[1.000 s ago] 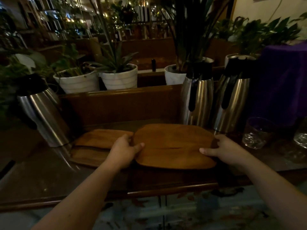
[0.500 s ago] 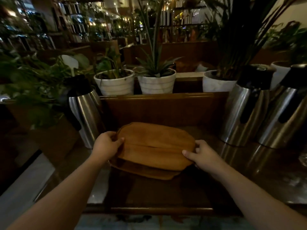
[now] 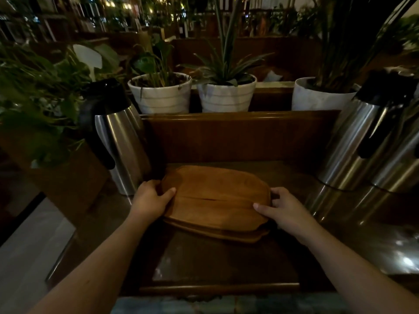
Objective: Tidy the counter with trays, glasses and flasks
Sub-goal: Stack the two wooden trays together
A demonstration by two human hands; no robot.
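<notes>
A rounded wooden tray (image 3: 215,196) lies on top of another wooden tray (image 3: 247,236) in the middle of the dark counter (image 3: 222,261); only the lower one's front edge shows. My left hand (image 3: 152,198) grips the top tray's left end, thumb on its surface. My right hand (image 3: 281,209) holds the right end, thumb lying along the top. One steel flask (image 3: 118,137) with a black lid and handle stands just left of the trays. Two more steel flasks (image 3: 371,141) stand close together at the right.
A raised wooden ledge (image 3: 238,132) runs behind the trays. Beyond it stand three white plant pots (image 3: 161,94), (image 3: 226,94), (image 3: 317,96). Leafy plants (image 3: 38,91) crowd the far left. The counter's front lip (image 3: 215,286) is near me.
The tray in my hands has slid left, onto the other tray and next to the left flask. The view has swung left, so the glasses at the right have left it.
</notes>
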